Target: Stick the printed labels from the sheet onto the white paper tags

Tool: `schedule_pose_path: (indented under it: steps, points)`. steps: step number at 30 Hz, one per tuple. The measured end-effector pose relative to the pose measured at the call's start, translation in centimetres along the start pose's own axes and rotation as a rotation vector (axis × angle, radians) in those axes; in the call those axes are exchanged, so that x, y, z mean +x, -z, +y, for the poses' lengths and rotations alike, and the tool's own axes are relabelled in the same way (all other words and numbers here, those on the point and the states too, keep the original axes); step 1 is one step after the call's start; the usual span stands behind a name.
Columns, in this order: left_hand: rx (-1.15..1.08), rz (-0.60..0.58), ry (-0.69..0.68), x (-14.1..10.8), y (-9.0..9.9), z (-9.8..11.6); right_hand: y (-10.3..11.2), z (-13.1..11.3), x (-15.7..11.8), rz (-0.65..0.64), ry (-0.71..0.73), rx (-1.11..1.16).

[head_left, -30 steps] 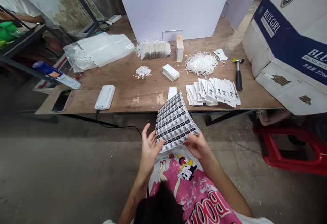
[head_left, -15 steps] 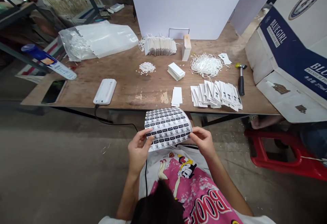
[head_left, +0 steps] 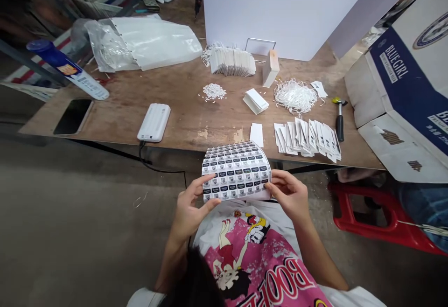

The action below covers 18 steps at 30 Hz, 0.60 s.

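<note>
1. Wooden table before a white panel, with a Blue Girl carton at its right end.
2. Between the table's front edge and the pink printed shirt, as seen from above, a sheet of QR-style labels; curved away at the top, printed face upward, perhaps tilted so for easy viewing.
3. At the sheet's left edge, left hand with thumb and index finger parted, index finger over the printed face; impossible to tell whether pressed from behind.
4. At the lower right corner, right hand, pinching the sheet, thumb in front and other fingers behind. Held at both sides, probably to limit the curling of limp paper.
5. Just beyond, loose white cards; to their right, fanned cards, overlapping, perhaps for easy picking.
6. Farther back, white strings and small white pieces, heaped well apart, probably against mixing.
</note>
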<state>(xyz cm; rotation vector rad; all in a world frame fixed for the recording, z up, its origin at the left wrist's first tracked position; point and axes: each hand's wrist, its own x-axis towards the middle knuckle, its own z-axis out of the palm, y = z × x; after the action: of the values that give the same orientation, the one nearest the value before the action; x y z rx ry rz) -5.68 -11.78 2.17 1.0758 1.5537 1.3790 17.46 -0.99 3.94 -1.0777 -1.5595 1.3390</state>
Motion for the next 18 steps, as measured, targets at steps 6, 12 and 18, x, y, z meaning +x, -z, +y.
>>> schedule_pose_path:
  steps: [6,12,18]
  points:
    - [-0.059,0.069,0.044,-0.4,-1.2,0.6,0.5,-0.9,-1.0,0.065,-0.012,0.049]
    - [-0.003,0.026,0.024,-2.3,-2.9,1.4,3.8,-0.6,-2.3,-0.091,0.098,-0.162]
    - [0.048,0.02,0.066,-4.1,-4.2,3.4,6.3,-0.9,-3.2,-0.224,0.087,-0.146]
